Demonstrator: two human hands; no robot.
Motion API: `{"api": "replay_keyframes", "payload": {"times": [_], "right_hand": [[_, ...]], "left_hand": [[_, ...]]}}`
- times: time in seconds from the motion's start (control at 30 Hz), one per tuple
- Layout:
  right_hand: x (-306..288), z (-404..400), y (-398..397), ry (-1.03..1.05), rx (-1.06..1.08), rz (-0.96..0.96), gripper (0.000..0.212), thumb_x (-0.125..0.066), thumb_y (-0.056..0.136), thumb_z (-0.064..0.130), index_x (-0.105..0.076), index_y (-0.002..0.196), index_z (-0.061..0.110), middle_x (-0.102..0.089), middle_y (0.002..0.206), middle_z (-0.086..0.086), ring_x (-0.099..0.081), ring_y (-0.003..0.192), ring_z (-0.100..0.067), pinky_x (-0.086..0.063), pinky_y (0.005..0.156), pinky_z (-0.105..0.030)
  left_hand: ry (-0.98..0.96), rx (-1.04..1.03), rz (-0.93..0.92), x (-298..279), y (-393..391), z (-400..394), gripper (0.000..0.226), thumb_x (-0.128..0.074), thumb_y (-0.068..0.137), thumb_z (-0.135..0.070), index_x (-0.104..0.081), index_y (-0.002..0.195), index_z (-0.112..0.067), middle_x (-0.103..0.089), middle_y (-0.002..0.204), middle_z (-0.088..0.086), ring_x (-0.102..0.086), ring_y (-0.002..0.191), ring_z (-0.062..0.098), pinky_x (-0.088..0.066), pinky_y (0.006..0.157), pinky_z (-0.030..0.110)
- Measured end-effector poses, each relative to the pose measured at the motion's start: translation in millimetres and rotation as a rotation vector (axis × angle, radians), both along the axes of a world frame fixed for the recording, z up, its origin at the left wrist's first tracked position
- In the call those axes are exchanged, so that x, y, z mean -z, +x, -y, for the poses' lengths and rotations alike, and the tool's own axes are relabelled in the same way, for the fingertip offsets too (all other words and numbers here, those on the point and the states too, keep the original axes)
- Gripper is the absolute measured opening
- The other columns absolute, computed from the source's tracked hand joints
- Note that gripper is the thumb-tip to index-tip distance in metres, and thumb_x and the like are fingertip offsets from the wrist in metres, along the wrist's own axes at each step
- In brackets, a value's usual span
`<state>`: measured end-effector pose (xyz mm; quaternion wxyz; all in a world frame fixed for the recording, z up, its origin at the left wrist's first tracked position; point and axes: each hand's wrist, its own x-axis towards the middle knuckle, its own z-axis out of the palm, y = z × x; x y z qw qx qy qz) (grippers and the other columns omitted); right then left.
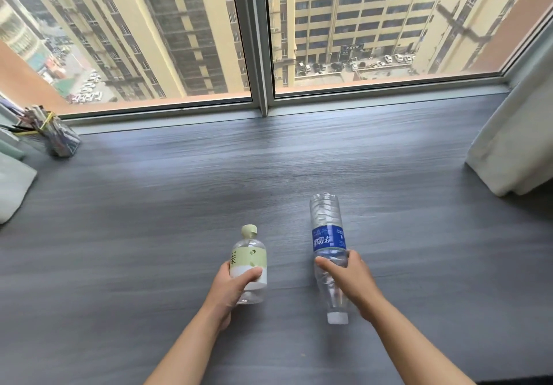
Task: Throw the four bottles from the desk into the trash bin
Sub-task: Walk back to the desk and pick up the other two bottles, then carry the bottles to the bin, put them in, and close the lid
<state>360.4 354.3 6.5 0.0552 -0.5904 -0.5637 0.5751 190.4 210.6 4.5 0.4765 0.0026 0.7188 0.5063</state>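
The left hand [232,284] has its fingers wrapped tight around a short, round bottle [249,265] of clear plastic with a pale green label and green cap, cap pointing away. The right hand [348,277] is clamped on a taller, ribbed clear bottle [327,244] with a blue label, held upside down, its white cap toward the person. Both are over the middle of the grey, wood-grained desk [149,220], nearer its front edge. A clear pen holder [59,137] stands at the far left corner.
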Motion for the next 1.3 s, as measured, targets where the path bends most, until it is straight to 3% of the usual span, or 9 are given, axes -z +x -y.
{"api": "replay_keyframes", "payload": {"times": [0.07, 0.17, 0.4, 0.57, 0.73, 0.8, 1.0, 1.3], "right_hand": [[-9.1, 4.3, 7.5, -0.123, 0.04, -0.158, 0.046, -0.071, 0.077, 0.028, -0.049, 0.114, 0.011, -0.06, 0.114, -0.012, -0.063, 0.1, -0.028, -0.051, 0.092, -0.047], [-25.3, 12.4, 21.7, -0.287, 0.081, -0.321, 0.044, -0.068, 0.08, 0.026, -0.049, 0.117, 0.011, -0.063, 0.101, -0.009, -0.063, 0.082, -0.026, -0.053, 0.075, -0.043], [-43.1, 51.8, 74.0, -0.287, 0.097, -0.391, 0.054, -0.074, 0.071, 0.036, -0.051, 0.115, 0.016, -0.064, 0.088, -0.004, -0.056, 0.065, -0.016, -0.05, 0.059, -0.029], [-47.7, 94.8, 122.3, -0.2, 0.129, -0.324, 0.067, -0.074, 0.055, 0.051, -0.054, 0.113, 0.026, -0.068, 0.104, -0.007, -0.069, 0.086, -0.022, -0.056, 0.077, -0.036], [-45.3, 161.5, 178.1, -0.178, 0.352, -0.337, 0.061, -0.079, 0.052, 0.046, -0.059, 0.105, 0.024, -0.074, 0.088, -0.004, -0.072, 0.072, -0.019, -0.055, 0.06, -0.031], [-41.6, 192.0, 203.5, -0.19, 0.42, -0.326, 0.054, -0.079, 0.055, 0.042, -0.059, 0.102, 0.025, -0.075, 0.077, -0.001, -0.069, 0.067, -0.022, -0.054, 0.055, -0.031], [-13.3, 274.2, 282.1, -0.256, 0.707, -0.265, 0.033, -0.075, 0.074, 0.026, -0.056, 0.102, 0.023, -0.062, 0.083, -0.008, -0.047, 0.044, -0.013, -0.037, 0.043, -0.023], [25.3, 374.3, 380.8, -0.244, 0.865, 0.019, 0.038, -0.075, 0.073, 0.032, -0.051, 0.101, 0.025, -0.064, 0.084, -0.006, -0.054, 0.054, -0.019, -0.041, 0.047, -0.027]], "left_hand": [[0.014, 0.012, -0.02, -5.3, 5.0, 8.7, 0.06, -0.074, 0.056, -0.024, -0.053, 0.11, -0.008, -0.065, 0.095, 0.011, -0.062, 0.084, 0.025, -0.05, 0.077, 0.039], [0.019, 0.059, -0.057, -10.0, 14.5, 21.2, 0.06, -0.075, 0.065, -0.022, -0.05, 0.117, -0.006, -0.063, 0.1, 0.013, -0.062, 0.086, 0.026, -0.05, 0.075, 0.038], [0.046, 0.286, -0.023, -24.4, 48.4, 48.5, 0.056, -0.071, 0.062, -0.034, -0.055, 0.111, -0.012, -0.065, 0.093, 0.006, -0.063, 0.082, 0.021, -0.05, 0.074, 0.036], [0.047, 0.467, -0.077, -26.4, 76.8, 68.7, 0.06, -0.072, 0.061, -0.038, -0.055, 0.112, -0.012, -0.065, 0.096, 0.005, -0.062, 0.083, 0.019, -0.05, 0.078, 0.034], [0.053, 0.735, -0.183, -26.5, 102.3, 101.5, 0.047, -0.074, 0.066, -0.042, -0.056, 0.106, -0.025, -0.067, 0.093, -0.006, -0.064, 0.077, 0.004, -0.048, 0.061, 0.012], [0.066, 0.859, -0.236, -26.6, 114.2, 113.5, 0.05, -0.072, 0.064, -0.046, -0.054, 0.107, -0.03, -0.066, 0.096, -0.009, -0.064, 0.082, 0.0, -0.047, 0.061, 0.007], [0.069, 1.165, -0.412, -19.0, 149.8, 135.8, 0.055, -0.071, 0.06, -0.053, -0.047, 0.108, -0.043, -0.063, 0.1, -0.016, -0.061, 0.091, 0.003, -0.048, 0.071, 0.016], [-0.076, 1.381, -0.5, 14.2, 209.5, 131.7, 0.06, -0.076, 0.064, -0.046, -0.047, 0.114, -0.033, -0.063, 0.096, -0.011, -0.061, 0.086, 0.002, -0.045, 0.063, 0.012]]}}
